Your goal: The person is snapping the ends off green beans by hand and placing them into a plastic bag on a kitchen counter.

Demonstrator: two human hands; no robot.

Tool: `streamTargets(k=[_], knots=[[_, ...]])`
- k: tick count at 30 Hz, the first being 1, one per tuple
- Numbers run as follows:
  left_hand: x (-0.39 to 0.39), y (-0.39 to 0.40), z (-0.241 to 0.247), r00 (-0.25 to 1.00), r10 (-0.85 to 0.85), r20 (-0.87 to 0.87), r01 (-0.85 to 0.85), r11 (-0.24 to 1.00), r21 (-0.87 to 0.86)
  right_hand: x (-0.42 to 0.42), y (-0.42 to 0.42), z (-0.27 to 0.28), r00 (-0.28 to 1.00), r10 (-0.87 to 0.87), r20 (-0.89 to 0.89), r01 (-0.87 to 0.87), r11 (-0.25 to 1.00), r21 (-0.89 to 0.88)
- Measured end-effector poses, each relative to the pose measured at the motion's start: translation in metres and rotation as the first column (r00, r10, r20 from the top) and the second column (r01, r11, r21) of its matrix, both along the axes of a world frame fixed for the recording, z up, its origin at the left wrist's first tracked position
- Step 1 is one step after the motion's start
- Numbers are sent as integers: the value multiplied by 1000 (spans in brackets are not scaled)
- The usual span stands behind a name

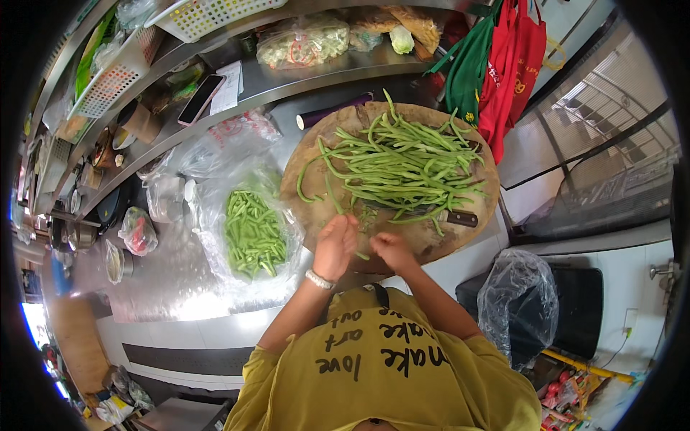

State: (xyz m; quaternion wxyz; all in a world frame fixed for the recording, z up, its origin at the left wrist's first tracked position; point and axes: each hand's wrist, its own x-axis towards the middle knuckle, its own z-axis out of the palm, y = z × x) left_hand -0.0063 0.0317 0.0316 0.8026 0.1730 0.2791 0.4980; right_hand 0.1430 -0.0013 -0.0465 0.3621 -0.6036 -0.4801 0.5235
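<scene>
My left hand (pixel 334 245) grips a long green bean (pixel 333 196) over the near edge of a round wooden chopping board (pixel 312 231). One end of that bean sticks out beyond the fingertips. My right hand (pixel 393 250) hovers just to the right, fingers curled together; whether something small is between them cannot be made out. A loose heap of long green beans (pixel 409 167) covers the board's middle and far part. Small green scraps (pixel 367 218) lie before my hands. A knife's dark handle (pixel 462 218) shows at right, its blade partly under beans. Left of the board, a clear plastic bag (pixel 207 215) holds short bean pieces (pixel 253 231).
An eggplant (pixel 334 110) lies behind the board. A steel shelf (pixel 323 75) runs along the back, carrying a phone (pixel 202 99) and bagged vegetables (pixel 304 46). Red bags (pixel 515 75) and a green bag (pixel 469 73) hang at right. A bag-lined black bin (pixel 517 307) stands lower right.
</scene>
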Motion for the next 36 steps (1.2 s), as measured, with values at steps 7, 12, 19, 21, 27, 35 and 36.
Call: streamTargets(k=[7, 12, 19, 21, 27, 35, 36], knots=[[-20, -23, -9, 820, -90, -566, 126, 992, 24, -4, 27, 69, 992, -117, -50, 123, 985, 124], [-30, -32, -21, 607, -85, -790, 299, 946, 128, -19, 41, 90, 992, -10, 128, -51, 884, 465], [-61, -25, -22, 228, 395, -890, 321, 833, 451, -9, 14, 73, 807, 546, 226, -581, 803, 134], [-66, -23, -22, 222, 392, -893, 297, 845, 445, -9, 8, 76, 851, 497, -171, -524, 830, -193], [-68, -25, -11, 604, 41, -796, 233, 946, 225, -12, 28, 63, 917, 93, 387, -268, 862, 429], [-66, -31, 6, 542, 42, -840, 438, 838, 325, -39, 31, 98, 821, -22, -571, -154, 954, -258], [-73, -32, 6, 529, 69, -846, 463, 812, 356, -36, 30, 96, 676, -14, -737, -323, 893, -313]])
